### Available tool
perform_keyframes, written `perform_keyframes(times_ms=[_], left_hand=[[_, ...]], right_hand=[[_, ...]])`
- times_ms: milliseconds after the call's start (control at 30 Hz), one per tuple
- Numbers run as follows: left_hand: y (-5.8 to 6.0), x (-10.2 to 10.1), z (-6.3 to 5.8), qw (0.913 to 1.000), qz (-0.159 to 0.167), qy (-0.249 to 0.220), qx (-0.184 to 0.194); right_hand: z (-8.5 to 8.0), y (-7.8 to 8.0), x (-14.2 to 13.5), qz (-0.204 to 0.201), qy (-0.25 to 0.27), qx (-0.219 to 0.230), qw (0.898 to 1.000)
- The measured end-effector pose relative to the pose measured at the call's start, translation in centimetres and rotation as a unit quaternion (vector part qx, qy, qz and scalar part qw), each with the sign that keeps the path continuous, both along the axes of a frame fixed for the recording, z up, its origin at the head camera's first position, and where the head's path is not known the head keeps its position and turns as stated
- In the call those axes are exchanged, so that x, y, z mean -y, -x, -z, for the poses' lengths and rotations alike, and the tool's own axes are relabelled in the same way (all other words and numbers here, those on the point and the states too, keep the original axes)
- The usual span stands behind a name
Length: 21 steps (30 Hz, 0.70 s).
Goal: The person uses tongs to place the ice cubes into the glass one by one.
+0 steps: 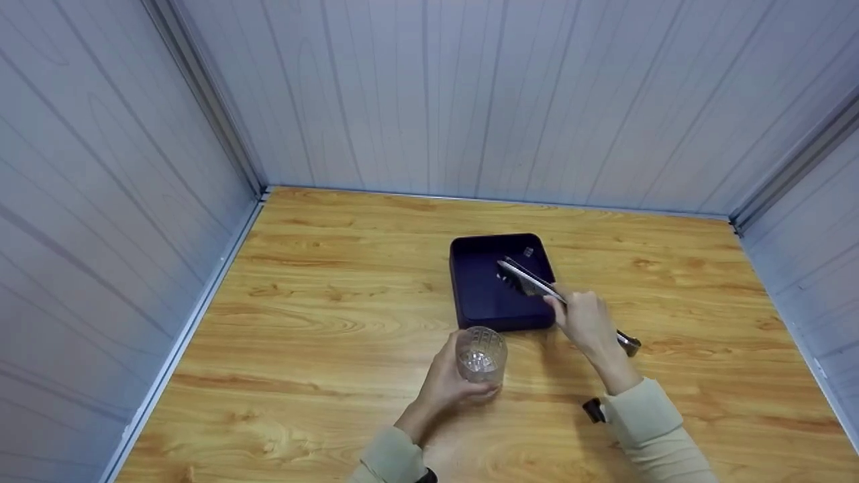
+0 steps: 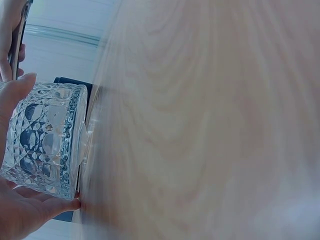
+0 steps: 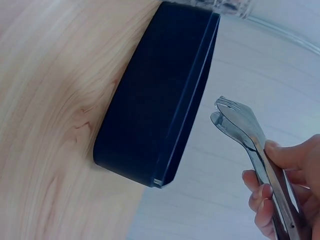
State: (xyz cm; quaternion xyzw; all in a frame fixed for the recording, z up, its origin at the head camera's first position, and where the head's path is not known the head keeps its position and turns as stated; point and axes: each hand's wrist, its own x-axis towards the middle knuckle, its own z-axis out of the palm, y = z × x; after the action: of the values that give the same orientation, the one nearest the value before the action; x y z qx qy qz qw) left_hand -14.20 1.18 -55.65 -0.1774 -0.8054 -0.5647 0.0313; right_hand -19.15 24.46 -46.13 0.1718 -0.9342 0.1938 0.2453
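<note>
My left hand (image 1: 444, 379) grips a clear cut-glass tumbler (image 1: 482, 359), thumb on one side and fingers on the other. The left wrist view shows the diamond-patterned wall of the tumbler (image 2: 37, 135) and its base low at the wooden surface. In my right hand (image 1: 585, 322) is a pair of metal tongs (image 1: 537, 285), held around the arms. Their heads reach over a dark blue square tray (image 1: 478, 295). From the right wrist, the tong heads (image 3: 240, 117) show above the tray's rim, close together with a narrow gap. A small clear cube (image 1: 529, 252) lies in the tray's far right corner.
The wood-grain table (image 1: 322, 322) spreads out around the tray. Pale panelled walls (image 1: 429, 100) enclose it at the back, left and right. The tumbler is just in front of the tray's near edge.
</note>
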Motion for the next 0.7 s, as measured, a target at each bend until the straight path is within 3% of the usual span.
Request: perform_keyframes(times_ms=[300,700], left_hand=[[-0.1,0.1,0.1,0.9998,-0.008,0.018,0.005],[-0.1,0.1,0.1,0.9998,-0.009,0.013,0.014]], right_hand=[[-0.9,-2.5,0.1,-0.027,0.006,-0.019,0.999],[-2.4,-6.2,0.5,-0.047,-0.011,0.001,0.999]])
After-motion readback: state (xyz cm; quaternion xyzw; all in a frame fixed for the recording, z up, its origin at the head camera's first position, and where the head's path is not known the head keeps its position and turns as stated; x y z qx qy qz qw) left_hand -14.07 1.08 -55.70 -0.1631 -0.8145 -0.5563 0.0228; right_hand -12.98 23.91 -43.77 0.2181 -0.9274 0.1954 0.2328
